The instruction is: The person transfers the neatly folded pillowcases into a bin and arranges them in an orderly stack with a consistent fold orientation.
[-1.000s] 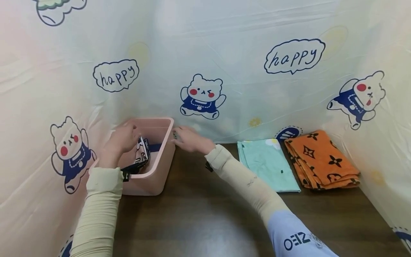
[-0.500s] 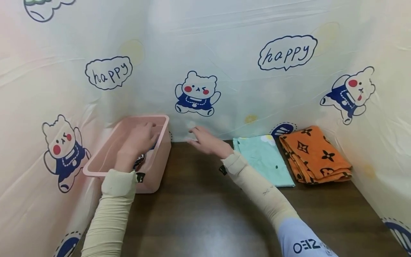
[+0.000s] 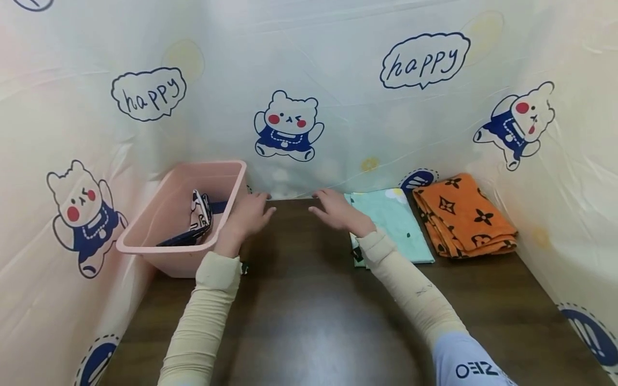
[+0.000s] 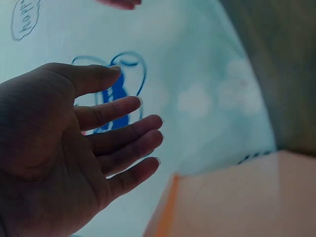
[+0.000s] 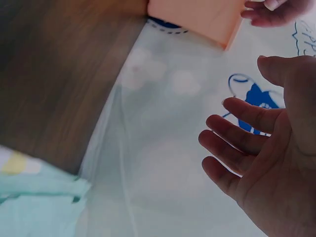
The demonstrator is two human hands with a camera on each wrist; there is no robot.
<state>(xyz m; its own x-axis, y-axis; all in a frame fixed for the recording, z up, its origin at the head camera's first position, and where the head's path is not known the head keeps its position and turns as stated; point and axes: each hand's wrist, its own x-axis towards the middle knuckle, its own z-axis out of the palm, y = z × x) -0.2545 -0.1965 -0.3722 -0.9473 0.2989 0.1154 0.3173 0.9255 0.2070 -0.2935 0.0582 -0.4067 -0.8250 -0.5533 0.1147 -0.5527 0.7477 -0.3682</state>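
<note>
1. Moving out of one pink bin [image 3: 178, 262], the left hand [image 3: 248, 214] is hovering just beside the bin's right wall, released.
2. One patterned folded cloth [image 3: 200, 214] is lying inside, left of that hand.
3. Also released, the right hand [image 3: 340, 212] is hovering near one mint cloth [image 3: 391, 222]; one orange cloth [image 3: 463, 214] is lying beyond.

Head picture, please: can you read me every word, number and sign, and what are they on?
"happy": left speech cloud on the printed sheet.
"happy": right speech cloud on the printed sheet.
"O…": blue sleeve; the rest is unclear.
Right beige sleeve: mark too faint.
Patterned thing in the pink basket: marks too small.
Blue round prints: white marks, unreadable.
No readable numbers.
</note>
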